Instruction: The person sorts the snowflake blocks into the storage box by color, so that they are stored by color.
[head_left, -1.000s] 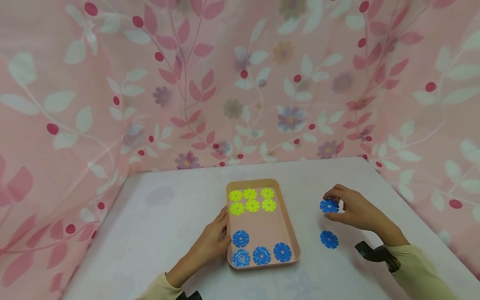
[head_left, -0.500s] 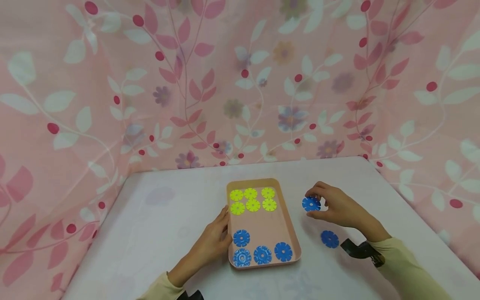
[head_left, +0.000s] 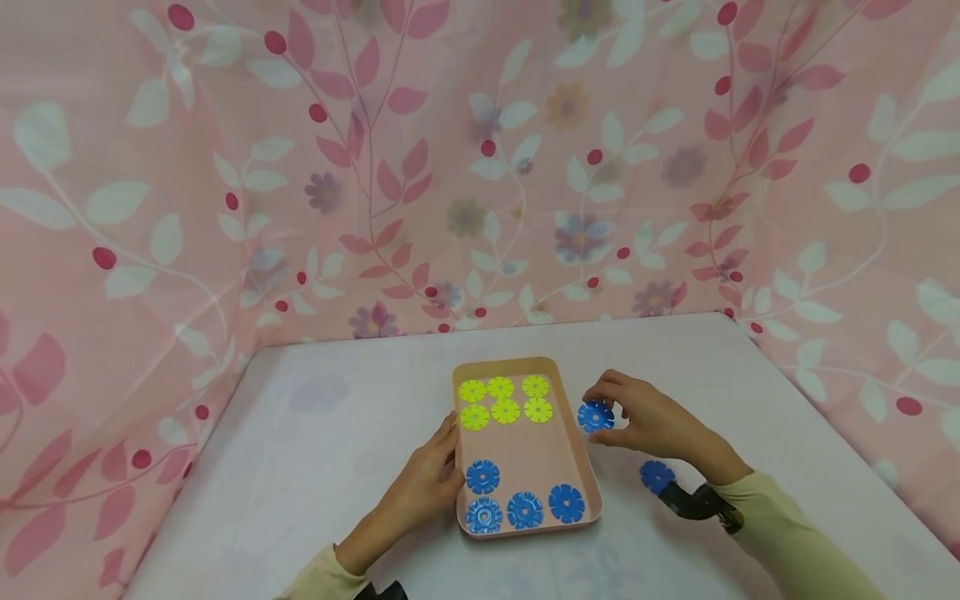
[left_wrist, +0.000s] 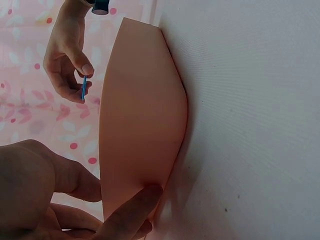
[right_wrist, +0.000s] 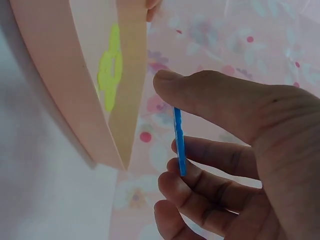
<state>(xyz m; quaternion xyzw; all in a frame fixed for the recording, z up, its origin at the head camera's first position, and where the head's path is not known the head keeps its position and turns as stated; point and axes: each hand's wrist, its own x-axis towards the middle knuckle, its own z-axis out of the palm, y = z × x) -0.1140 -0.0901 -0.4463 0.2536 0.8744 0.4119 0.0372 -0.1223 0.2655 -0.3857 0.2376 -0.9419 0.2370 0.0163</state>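
Observation:
My right hand (head_left: pixel 648 417) pinches a blue notched plastic disc (head_left: pixel 596 417) between thumb and fingers, beside the tray's right rim. The right wrist view shows that disc (right_wrist: pixel 180 142) edge-on. A pink rectangular tray (head_left: pixel 525 454) lies on the table. My left hand (head_left: pixel 423 475) grips its left wall; the left wrist view shows fingertips (left_wrist: pixel 142 202) against the outer side and the thumb at the rim. Inside the tray, several yellow-green notched discs (head_left: pixel 505 411) lie in two rows at the far end. Several blue discs (head_left: pixel 525 510) lie at the near end.
Another blue disc (head_left: pixel 657 476) lies on the white-covered table (head_left: pixel 337 433) right of the tray, partly behind the black strap (head_left: pixel 697 502) at my right wrist. A pink floral curtain (head_left: pixel 480 183) hangs behind the table and along both sides.
My right hand has carried the blue disc leftward from above the table's right part to the tray's right rim. The left hand and the tray have stayed in place.

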